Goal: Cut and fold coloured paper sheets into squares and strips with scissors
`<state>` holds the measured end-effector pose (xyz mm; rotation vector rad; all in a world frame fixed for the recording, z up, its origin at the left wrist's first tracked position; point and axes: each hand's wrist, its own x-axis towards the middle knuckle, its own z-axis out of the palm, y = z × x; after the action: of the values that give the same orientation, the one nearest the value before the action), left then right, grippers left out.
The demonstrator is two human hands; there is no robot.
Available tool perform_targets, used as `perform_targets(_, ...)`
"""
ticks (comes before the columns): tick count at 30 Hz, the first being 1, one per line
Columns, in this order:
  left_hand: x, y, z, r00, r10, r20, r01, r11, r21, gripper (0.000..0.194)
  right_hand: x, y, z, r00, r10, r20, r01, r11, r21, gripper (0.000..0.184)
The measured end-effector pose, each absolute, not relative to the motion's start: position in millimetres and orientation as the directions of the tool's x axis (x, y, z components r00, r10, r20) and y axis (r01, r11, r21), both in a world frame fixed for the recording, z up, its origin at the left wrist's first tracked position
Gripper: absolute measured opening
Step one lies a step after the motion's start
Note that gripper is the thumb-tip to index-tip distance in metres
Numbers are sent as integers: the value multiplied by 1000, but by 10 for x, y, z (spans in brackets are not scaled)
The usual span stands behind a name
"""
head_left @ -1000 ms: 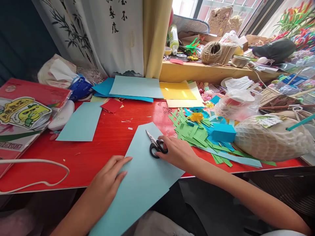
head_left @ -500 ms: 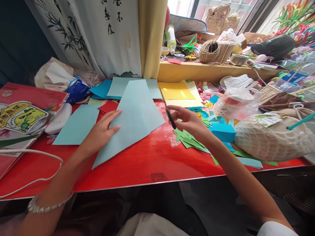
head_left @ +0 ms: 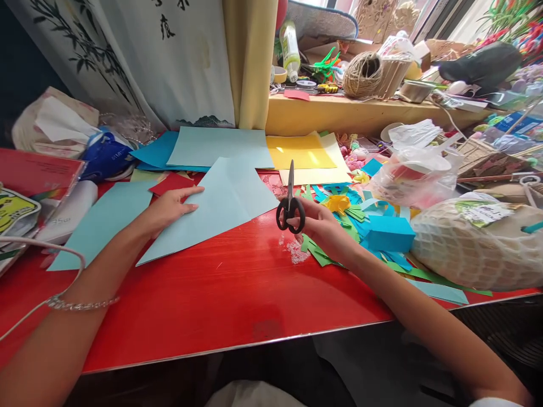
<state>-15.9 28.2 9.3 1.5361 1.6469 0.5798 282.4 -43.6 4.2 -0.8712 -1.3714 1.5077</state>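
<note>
A large folded sheet of light blue paper [head_left: 212, 209] lies slantwise on the red table [head_left: 203, 305], coming to a point at front left. My left hand [head_left: 172, 212] rests at its left edge, fingers stretched out over the paper. In my right hand [head_left: 320, 226] is a pair of black-handled scissors [head_left: 291, 189], blades together and pointing up, held by the handles just beyond the paper's right corner. Beneath my left forearm, another light blue sheet [head_left: 99, 220] is partly covered.
Light blue sheets [head_left: 220, 147] and yellow paper [head_left: 299, 152] lie at the back. Green paper scraps [head_left: 318, 251] and a blue paper block [head_left: 390, 233] are near my right forearm. A netted, pale round object [head_left: 479, 249] stands at right; a white cable [head_left: 42, 243] crosses at left.
The scissors have turned from edge-on to showing both handle loops, blades upright. The light blue paper's raised top part has come down. My left hand stays by its left edge.
</note>
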Motion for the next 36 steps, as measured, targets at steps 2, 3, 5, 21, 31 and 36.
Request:
perform_targets(2, -181, 260, 94, 24, 972, -236, 603, 174, 779, 57, 2815, -454, 53, -353, 934, 50, -173, -13, -985, 37)
perform_targets(3, -191, 252, 96, 22, 978, -206, 602, 151, 784, 56, 2811, -463, 60, -354, 935, 40, -183, -27, -983, 38)
perform_targets(5, -213, 239, 105, 31, 994, -103, 576, 66, 815, 50, 2803, -485, 80, -363, 932, 15, -193, -59, -979, 41)
perform_targets(21, -277, 13, 365, -14, 947, 320, 216, -310, 926, 45, 2703, -626, -22, -554, 823, -124, -5, -153, -988, 35)
perform_targets(31, -178, -92, 378, -51, 926, 373, 229, -353, 907, 44, 2709, -632, 32, -492, 842, -221, 242, -111, -964, 38)
perform_targets(36, -110, -125, 359, -50, 920, 389, 210, -371, 905, 43, 2699, -653, 38, -463, 856, -230, 245, -126, -961, 47)
